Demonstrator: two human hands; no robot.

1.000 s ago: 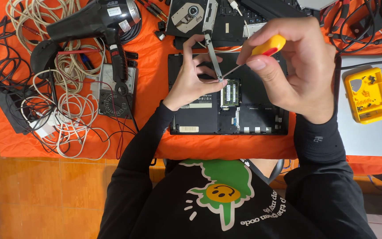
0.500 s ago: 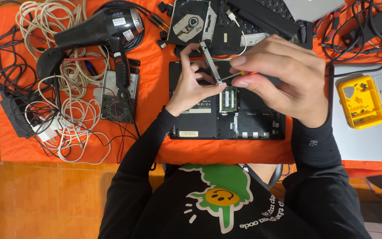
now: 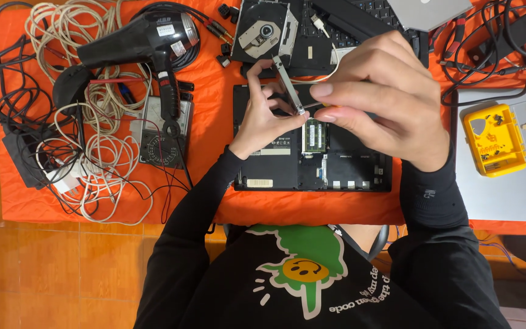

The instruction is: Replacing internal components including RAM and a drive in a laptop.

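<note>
My left hand (image 3: 262, 122) pinches a thin silver metal bracket (image 3: 287, 79) and holds it tilted above an open black laptop base (image 3: 278, 166) that lies on an orange cloth. My right hand (image 3: 388, 97) is closed around a small screwdriver. Only its thin shaft (image 3: 312, 106) shows, with the tip at the bracket's lower end; the handle is hidden in my fingers. A green memory module (image 3: 313, 135) sits exposed in the laptop just below both hands.
A black hair dryer (image 3: 135, 42), tangled white and black cables (image 3: 92, 158) and a multimeter (image 3: 162, 131) lie to the left. An optical drive (image 3: 266, 27) sits behind the laptop. A yellow parts box (image 3: 494, 140) rests on a silver laptop (image 3: 518, 195) at right.
My right hand has closed in over the screwdriver, so its orange handle no longer shows. The bracket stays in my left hand, and the view has shifted slightly.
</note>
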